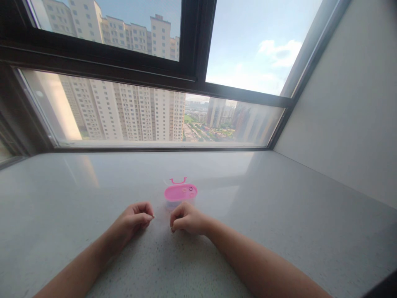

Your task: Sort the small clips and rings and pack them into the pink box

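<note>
My left hand [136, 218] is closed in a pinch, thumb against forefinger, just above the pale speckled sill. A tiny light spot shows at its fingertips, too small to name. Across a small gap, my right hand [187, 220] is also pinched, its fingertips pointing down and left. Whatever it may hold is hidden. Right behind the right hand stands a small oval box with a pink lid [176, 193] and a see-through body [172, 203]. A few small ring-like things [190, 188] lie at the right end of the lid. A pink handle [178, 181] shows behind the box.
The speckled sill [93, 186] runs back to a dark-framed window [155, 150]. A white wall [347, 116] closes off the right side. Tall buildings [139, 111] stand outside the glass. A dark object [384, 287] shows at the lower right corner.
</note>
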The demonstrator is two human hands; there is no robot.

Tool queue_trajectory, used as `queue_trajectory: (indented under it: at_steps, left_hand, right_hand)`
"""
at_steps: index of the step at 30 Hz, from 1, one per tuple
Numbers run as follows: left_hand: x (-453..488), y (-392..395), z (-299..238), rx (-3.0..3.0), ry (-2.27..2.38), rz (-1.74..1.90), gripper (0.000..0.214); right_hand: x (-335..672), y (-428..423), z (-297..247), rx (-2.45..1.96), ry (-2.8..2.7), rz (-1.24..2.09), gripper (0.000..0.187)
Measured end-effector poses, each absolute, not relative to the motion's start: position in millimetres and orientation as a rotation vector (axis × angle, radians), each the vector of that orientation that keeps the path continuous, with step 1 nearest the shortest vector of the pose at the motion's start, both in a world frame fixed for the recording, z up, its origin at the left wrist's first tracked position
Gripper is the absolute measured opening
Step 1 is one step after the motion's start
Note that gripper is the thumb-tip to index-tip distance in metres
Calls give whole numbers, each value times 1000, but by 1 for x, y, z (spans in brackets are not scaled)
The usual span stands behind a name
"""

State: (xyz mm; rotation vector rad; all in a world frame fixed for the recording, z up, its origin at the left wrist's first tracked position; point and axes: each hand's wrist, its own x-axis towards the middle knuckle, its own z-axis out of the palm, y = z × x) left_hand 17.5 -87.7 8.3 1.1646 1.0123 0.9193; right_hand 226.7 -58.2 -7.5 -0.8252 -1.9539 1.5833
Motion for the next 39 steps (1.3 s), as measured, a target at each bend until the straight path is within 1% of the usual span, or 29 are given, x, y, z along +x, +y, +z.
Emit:
queue_trajectory:
  at_steps: [7, 16, 39]
  left_hand:
    - [19, -90, 12, 1191, 1046, 906, 10]
    - [21, -86, 11, 1192, 1074, 911, 14]
    - [16, -84, 4, 1280, 1064, 881, 10]
  right_hand:
    - [226, -61, -5, -856, -1884, 1616, 2]
    - [226, -62, -5, -805, -1842, 1639, 5]
    - [226, -63, -5, -829, -1838, 1626, 5]
